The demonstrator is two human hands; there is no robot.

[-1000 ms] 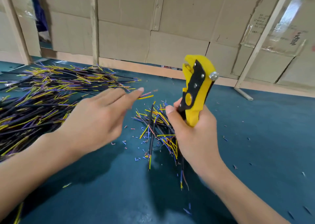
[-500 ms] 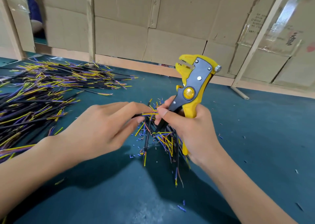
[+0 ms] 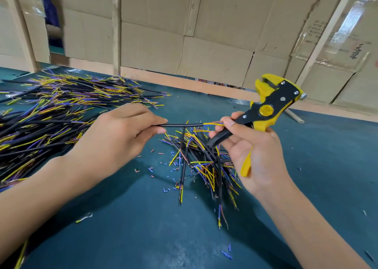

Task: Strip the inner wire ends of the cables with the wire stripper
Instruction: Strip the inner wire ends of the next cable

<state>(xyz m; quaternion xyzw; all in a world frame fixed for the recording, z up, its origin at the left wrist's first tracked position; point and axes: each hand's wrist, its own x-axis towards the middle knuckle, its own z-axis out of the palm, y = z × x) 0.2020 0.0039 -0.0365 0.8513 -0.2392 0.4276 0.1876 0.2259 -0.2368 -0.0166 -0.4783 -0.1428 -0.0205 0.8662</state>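
My left hand [image 3: 120, 133] pinches a short black cable [image 3: 182, 125] and holds it level above the table. Thin yellow and coloured inner wires [image 3: 212, 123] stick out of the cable's right end and reach the thumb and fingertips of my right hand [image 3: 251, 146]. That hand grips the yellow and black wire stripper [image 3: 266, 109], whose jaws point up and to the right, away from the cable. Under both hands lies a small heap of cables [image 3: 204, 162] with coloured wire ends.
A big pile of black cables [image 3: 51, 115] with yellow and purple wires covers the left of the dark teal table [image 3: 143, 227]. Small coloured insulation bits [image 3: 169, 189] are scattered around the heap. Cardboard panels [image 3: 204, 33] wall off the back.
My left hand reached to the pile, took a black cable and drew it left, now held level. My right hand has tilted the stripper's head to the right and touches the cable's wire ends.
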